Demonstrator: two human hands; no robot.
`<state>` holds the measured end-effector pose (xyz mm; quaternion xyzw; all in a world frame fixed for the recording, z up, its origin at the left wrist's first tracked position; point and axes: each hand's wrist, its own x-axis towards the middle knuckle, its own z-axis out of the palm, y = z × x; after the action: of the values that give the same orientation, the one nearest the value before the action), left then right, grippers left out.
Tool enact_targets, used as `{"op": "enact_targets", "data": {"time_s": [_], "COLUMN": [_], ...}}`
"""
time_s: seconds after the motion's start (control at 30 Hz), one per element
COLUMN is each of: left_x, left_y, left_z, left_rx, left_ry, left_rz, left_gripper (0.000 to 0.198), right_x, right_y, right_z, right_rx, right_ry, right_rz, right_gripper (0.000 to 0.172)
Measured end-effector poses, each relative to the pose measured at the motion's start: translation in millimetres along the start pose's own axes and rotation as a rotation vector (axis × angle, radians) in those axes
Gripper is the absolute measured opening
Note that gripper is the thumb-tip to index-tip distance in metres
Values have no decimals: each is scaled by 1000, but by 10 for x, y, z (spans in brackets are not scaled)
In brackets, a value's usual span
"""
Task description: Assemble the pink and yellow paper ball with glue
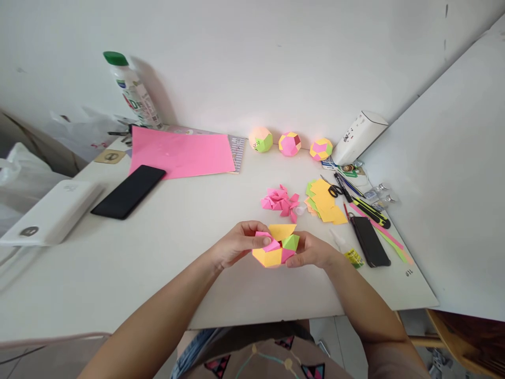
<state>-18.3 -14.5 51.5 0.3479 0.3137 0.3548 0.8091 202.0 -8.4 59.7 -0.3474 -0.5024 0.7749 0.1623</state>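
Between the fingertips of both our hands we hold a half-round, many-sided shell of folded pink, yellow and green paper (272, 258), just above the white table (221, 295). Our left hand (244, 243) is clamped on its pink side, thumb laid flat across the face and the other fingers partly hidden behind; our right hand (311, 249) pinches the opposite side, thumb on a lower pink face and fingers behind the green one. We likely grip from both sides because folded paper gives easily and the shell, gapped at the top beneath a raised yellow flap (281, 230), could spread if held by one edge. Just beyond our fingers lies a loose heap of folded pink paper pieces (280, 201), and to its right a fanned stack of yellow and green paper sheets (325, 201), both seemingly kept there for a short reach. Black-handled scissors (335, 190) rest at that stack's far edge, handy for the right fingers. Farther out, three multicoloured faceted paper balls (289, 144) stand in a row by the wall, presumably set back out of our fingers' way.
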Motion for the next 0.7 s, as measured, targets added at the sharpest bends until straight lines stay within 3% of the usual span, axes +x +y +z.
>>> {"op": "enact_targets", "data": {"time_s": [0.27, 0.7], "left_x": [-28, -33], "left_y": [51, 36], "left_z": [-23, -42], "left_rx": [76, 248], "left_ry": [-93, -169], "left_rz": [-81, -59], "left_gripper": [16, 15], "right_x": [20, 23], "right_y": [-8, -42], "right_z": [-7, 15], "right_rx": [-28, -9], "right_ry": [-62, -67], "right_rz": [24, 47], "right_gripper": [39, 38]}}
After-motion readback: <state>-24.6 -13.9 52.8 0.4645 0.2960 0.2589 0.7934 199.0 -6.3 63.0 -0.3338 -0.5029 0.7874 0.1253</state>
